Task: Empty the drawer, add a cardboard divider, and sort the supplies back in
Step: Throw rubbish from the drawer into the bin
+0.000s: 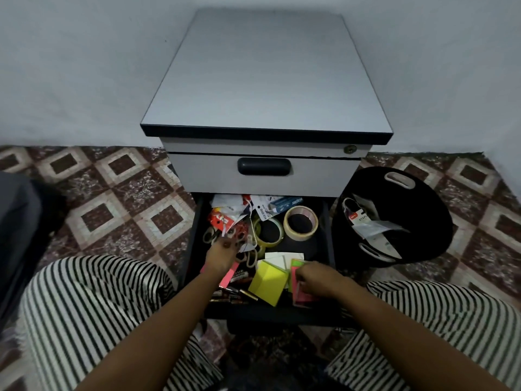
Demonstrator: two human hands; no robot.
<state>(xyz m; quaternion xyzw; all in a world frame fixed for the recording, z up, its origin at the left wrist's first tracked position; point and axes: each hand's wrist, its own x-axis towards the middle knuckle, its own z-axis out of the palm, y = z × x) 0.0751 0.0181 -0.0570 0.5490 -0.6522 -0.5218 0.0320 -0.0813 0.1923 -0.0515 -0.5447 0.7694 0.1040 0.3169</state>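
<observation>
The lower drawer point(328, 238) of a grey cabinet stands pulled out, full of supplies. Inside lie two tape rolls point(300, 223), a blue staples box point(286, 204), paper tags, scissors point(236, 234), batteries point(239, 295), a yellow sticky-note block point(267, 282) and pink-green sticky notes point(303, 296). My left hand point(221, 256) reaches among the scissors and rubber bands at the drawer's left; its fingertips are blurred. My right hand point(315, 277) curls its fingers over the pink-green sticky notes at the front right.
A black bucket point(423, 221) with white handle slots stands right of the drawer and holds packaging. The cabinet's upper drawer point(263, 173) is closed. My striped trouser legs flank the drawer on a patterned tile floor. A dark object lies at far left.
</observation>
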